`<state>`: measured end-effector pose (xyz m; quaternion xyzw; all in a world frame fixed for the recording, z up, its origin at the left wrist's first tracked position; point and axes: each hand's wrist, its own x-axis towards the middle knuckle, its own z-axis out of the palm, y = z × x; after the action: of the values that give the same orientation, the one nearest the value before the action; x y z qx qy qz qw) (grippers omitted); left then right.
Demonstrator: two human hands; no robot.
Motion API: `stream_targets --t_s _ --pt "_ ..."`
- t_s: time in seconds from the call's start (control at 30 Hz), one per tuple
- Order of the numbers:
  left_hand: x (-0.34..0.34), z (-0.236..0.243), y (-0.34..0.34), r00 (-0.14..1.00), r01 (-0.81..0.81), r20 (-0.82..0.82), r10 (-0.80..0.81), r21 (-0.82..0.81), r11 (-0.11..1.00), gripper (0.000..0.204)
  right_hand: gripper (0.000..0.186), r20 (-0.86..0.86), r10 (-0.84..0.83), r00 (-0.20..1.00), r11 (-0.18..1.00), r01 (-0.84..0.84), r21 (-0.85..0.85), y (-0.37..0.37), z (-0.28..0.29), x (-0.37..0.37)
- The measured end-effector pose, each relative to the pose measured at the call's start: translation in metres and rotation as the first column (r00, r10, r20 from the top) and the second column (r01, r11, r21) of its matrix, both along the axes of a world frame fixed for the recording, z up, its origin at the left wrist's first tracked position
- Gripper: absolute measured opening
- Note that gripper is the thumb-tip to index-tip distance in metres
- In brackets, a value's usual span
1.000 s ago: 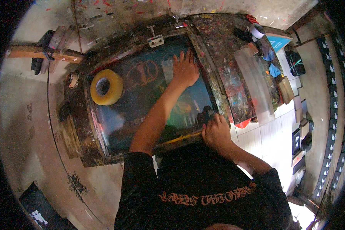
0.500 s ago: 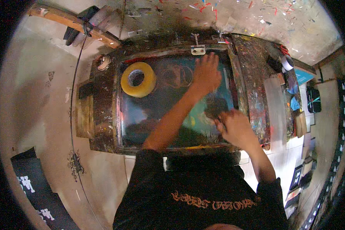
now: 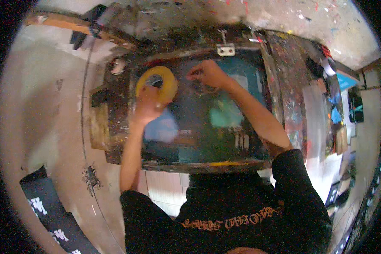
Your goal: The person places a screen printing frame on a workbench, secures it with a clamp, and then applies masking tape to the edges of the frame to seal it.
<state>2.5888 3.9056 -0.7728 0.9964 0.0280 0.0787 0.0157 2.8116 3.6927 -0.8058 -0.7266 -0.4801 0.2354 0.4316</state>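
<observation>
This place is looking like a screen-printing workshop: a metal hinge clamp (image 3: 226, 50) is gripping the far edge of a framed printing screen (image 3: 207, 166), coloured ink stains (image 3: 291, 122) are crusting the workbench (image 3: 285, 63), paint flecks (image 3: 308, 17) are spotting the wall (image 3: 343, 31), and black panels (image 3: 49, 218) are bearing repeated white prints (image 3: 38, 206).

Ornate orange lettering (image 3: 233, 221) crosses the black shirt (image 3: 228, 201) and white print (image 3: 37, 205) marks a dark strip (image 3: 51, 213), neither clearly legible.

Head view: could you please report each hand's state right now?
Left hand: on the near side of the yellow tape roll; too blurred to tell whether it grips.
Right hand: partly curled; blur hides whether it is closed or holds anything.
</observation>
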Motion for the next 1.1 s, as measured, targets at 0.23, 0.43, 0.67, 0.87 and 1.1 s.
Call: stream_targets --t_s 0.23,0.43,0.67,0.87,1.1 --pt "0.011 0.15 -0.135 0.8 0.02 -0.501 -0.33 -0.527 0.85 0.047 0.02 -0.639 -0.158 0.753 0.986 0.157 -0.058 -0.191 0.057 -0.083" --pt "-0.02 0.128 -0.166 0.342 -0.247 -0.835 -0.432 -0.523 0.816 0.054 0.01 -0.642 -0.372 0.67 0.927 0.3 -0.225 -0.326 0.08 -0.167" --pt "-0.075 0.197 -0.211 0.764 0.052 -0.584 -0.276 -0.371 0.927 0.049 0.014 -0.546 -0.278 0.79 0.774 0.521 0.359 -0.386 0.12 -0.194" --pt "-0.12 0.211 -0.226 0.841 0.095 -0.475 -0.259 -0.342 0.935 0.044 0.015 -0.552 -0.228 0.802 0.636 0.552 0.54 -0.378 0.105 -0.197" --pt "-0.12 0.18 -0.218 0.885 0.22 -0.33 -0.33 -0.328 0.919 0.042 0.018 -0.593 -0.252 0.765 0.584 0.608 0.537 -0.365 0.079 -0.199"
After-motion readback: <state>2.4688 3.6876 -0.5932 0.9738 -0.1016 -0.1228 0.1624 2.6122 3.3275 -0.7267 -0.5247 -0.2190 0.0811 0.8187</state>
